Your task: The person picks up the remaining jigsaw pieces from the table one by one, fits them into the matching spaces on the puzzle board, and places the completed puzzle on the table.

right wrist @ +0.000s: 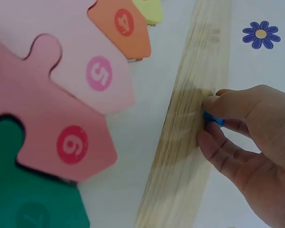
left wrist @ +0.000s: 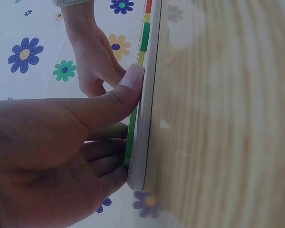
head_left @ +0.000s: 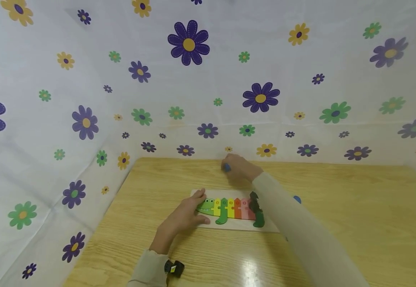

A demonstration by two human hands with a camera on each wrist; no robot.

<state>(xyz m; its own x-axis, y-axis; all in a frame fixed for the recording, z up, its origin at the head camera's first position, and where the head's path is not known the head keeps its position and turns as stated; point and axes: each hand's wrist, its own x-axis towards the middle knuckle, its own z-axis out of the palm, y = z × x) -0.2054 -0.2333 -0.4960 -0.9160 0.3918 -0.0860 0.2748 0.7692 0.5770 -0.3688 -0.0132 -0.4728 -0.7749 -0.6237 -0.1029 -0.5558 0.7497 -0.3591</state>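
Right sleeve [head_left: 306, 229] overhangs crosswise crocodile puzzle [head_left: 231, 209], snout [head_left: 204, 207] left.

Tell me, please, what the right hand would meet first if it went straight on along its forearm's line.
Probably the right hand would first meet the flower-printed sheet behind the wooden table, though the gap is hard to judge.

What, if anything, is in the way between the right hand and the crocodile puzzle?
Nothing visible. The right hand, pinching a small blue piece, is beyond the far edge of the crocodile puzzle; only tabletop and the board's pale margin show between them.
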